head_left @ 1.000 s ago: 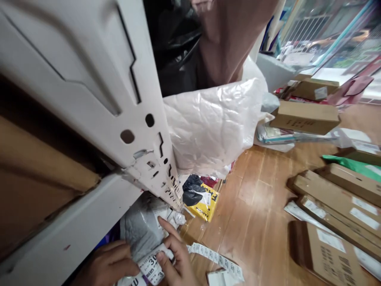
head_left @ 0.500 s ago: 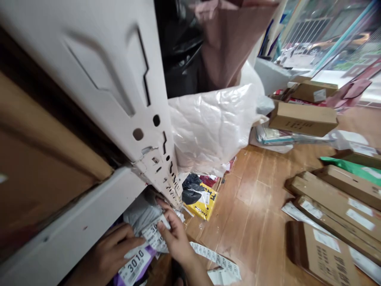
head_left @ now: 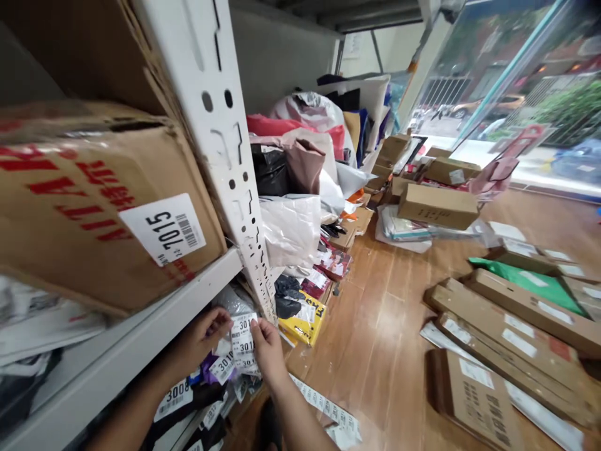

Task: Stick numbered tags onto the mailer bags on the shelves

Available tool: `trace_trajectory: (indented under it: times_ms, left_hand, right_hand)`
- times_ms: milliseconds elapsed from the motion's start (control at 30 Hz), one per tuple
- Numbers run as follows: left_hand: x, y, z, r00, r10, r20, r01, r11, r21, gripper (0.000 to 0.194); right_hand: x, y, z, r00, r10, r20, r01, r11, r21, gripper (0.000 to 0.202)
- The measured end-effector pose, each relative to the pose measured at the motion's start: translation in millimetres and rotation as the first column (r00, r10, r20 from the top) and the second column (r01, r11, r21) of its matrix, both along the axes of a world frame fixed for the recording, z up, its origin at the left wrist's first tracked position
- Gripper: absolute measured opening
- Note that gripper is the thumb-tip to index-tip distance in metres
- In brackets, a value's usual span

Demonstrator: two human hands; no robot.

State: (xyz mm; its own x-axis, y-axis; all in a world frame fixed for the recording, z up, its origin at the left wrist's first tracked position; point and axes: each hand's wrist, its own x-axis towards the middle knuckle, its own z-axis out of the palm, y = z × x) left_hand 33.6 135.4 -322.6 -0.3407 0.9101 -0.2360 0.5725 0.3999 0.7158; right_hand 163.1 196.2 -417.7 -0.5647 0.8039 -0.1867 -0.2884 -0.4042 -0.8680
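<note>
My right hand (head_left: 268,346) pinches the edge of a strip of white number labels (head_left: 243,346), which hangs in front of a grey plastic package (head_left: 228,302). To its left, my left hand (head_left: 213,327) is at the strip's upper left, fingers curled with thumb and forefinger near each other; whether something small is between them is too small to tell. Below my hands lie a purple package with a 3010 label (head_left: 222,367) and a black package with a 3008 label (head_left: 173,399). A longer run of labels (head_left: 328,407) trails on the floor at the right.
A white perforated shelf post (head_left: 244,188) rises beside my hands, with a shelf beam (head_left: 141,351) at left. A carton labelled 7015 (head_left: 113,213) sits on that shelf. A yellow package (head_left: 305,318) and several flat cartons (head_left: 511,332) lie on the floor.
The view has pulled back and shows more of the shelf. My left hand has moved off the 3010 label on the purple package and up beside the strip. My right hand still holds the strip.
</note>
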Motion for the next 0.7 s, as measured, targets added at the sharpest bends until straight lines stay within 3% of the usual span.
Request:
trace_trajectory:
  times_ms: [167, 333, 433, 600, 700]
  left_hand:
    - [3, 13, -4.4, 0.993, 0.023, -0.112, -0.028, 0.999, -0.046, 0.038]
    - [10, 16, -5.5, 0.956, -0.017, -0.292, -0.002, 0.998, -0.066, 0.022]
    - [19, 16, -6.9, 0.903, -0.01, -0.43, -0.028, 0.996, -0.081, 0.02]
    - [34, 18, -6.4, 0.789, -0.014, -0.614, -0.1, 0.984, -0.15, 0.026]
    - [41, 22, -1.2, 0.715, -0.05, -0.698, -0.122, 0.973, -0.196, 0.03]
  right_hand:
    - [-10, 6, -6.9, 0.995, -0.06, 0.085, 0.054, 0.996, 0.067, 0.056]
    - [-18, 8, -9.2, 0.97, -0.146, 0.194, 0.122, 0.984, 0.13, 0.056]
    - [-19, 9, -8.0, 0.952, -0.185, 0.245, 0.151, 0.977, 0.153, 0.054]
    - [-9, 9, -6.6, 0.967, -0.073, 0.244, 0.041, 0.99, 0.134, 0.047]
    - [-3, 10, -7.3, 0.956, -0.109, 0.274, 0.077, 0.989, 0.128, 0.049]
